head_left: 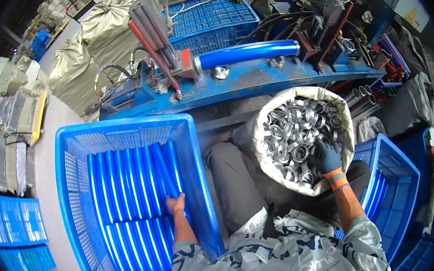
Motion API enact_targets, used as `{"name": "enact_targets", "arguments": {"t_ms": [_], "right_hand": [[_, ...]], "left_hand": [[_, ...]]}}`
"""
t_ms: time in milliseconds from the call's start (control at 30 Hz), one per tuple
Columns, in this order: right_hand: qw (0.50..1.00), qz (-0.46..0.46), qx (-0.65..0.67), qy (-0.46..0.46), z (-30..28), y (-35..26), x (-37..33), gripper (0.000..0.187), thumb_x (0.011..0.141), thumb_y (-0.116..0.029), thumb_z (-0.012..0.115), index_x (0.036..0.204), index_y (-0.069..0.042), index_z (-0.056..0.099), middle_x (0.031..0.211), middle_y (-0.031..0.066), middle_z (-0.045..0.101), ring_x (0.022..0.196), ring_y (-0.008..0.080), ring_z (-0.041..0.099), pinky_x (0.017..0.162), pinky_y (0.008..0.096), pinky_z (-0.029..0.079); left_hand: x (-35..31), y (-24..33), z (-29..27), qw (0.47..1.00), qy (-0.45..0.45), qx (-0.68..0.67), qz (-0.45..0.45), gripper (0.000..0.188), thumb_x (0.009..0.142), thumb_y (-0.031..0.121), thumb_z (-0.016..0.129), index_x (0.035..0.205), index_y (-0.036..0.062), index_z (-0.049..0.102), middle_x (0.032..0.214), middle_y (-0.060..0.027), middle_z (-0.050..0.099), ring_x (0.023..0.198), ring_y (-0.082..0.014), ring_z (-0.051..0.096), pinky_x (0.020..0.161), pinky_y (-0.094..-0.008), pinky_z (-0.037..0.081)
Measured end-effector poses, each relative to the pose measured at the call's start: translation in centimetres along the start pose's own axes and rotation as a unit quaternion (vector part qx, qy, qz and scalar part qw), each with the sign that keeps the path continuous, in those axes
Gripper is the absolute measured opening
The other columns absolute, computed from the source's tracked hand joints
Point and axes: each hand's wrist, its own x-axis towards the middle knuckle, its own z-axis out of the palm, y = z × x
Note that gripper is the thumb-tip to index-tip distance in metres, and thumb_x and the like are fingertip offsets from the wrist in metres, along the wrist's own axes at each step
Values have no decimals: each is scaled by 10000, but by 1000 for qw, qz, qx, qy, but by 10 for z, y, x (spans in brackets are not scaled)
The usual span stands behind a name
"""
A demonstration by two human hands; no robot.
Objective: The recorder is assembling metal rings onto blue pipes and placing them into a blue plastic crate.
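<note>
Grey printed clothing (pixel 286 257) on the person wearing the camera fills the bottom edge, with dark trousers (pixel 235 186) just beyond. Across the top runs a blue metal table (pixel 223 94), bearing a shiny blue tube (pixel 248 53) laid crosswise between two red-and-metal fixtures. To the person's left stands a large blue plastic crate (pixel 122 122), its slotted walls around two rows of glossy blue tubes (pixel 126 183). Right of centre is a round, pale-rimmed sack (pixel 306 191), and beyond it, at far right, a second blue crate (pixel 397 154) with more tubes inside. Silvery metal rings (pixel 294 128) lie heaped in the sack. One tilted tube (pixel 163 167) slants in the upper row of the left crate — the bare left hand (pixel 176 204) has its grip closed around the near end. The right hand (pixel 329 158), in a dark glove with an orange cuff, reaches among the rings — whether its grip holds one, I cannot tell.
</note>
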Motion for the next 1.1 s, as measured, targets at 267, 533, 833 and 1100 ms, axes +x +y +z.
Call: {"name": "enact_targets", "arguments": {"t_ms": [267,533,833,1100], "right_hand": [[625,110,763,-122,-61,-34,-17,851,1078,-486,835,1726,-27,529,1562,68,678,1443,243,654,1158,448,604],[523,0,845,-115,-116,-59,-45,1151,973,-625,900,1850,-144,329,1640,52,606,1394,256,692,1110,518,647],[712,-129,690,-12,-154,-32,-63,1114,869,1,982,1814,-51,394,1537,160,704,1403,212,679,1233,368,513],[536,15,843,-35,-116,-31,-53,807,1029,54,790,1761,-7,455,1504,163,719,1328,236,758,1116,378,636]], "left_hand": [[-75,137,-82,910,19,-227,347,559,925,18,882,1419,-46,627,1222,-149,795,1020,-255,769,960,-395,633],[-347,367,-81,750,-85,170,633,625,808,171,924,1397,82,733,1217,-190,825,1103,-422,819,976,-475,650],[-401,387,-89,677,-115,237,687,656,713,120,873,1359,112,756,1055,-124,766,978,-373,763,864,-482,616],[-398,378,-79,686,-143,236,673,627,719,130,870,1338,111,770,1066,-120,775,985,-372,775,871,-480,619]]}}
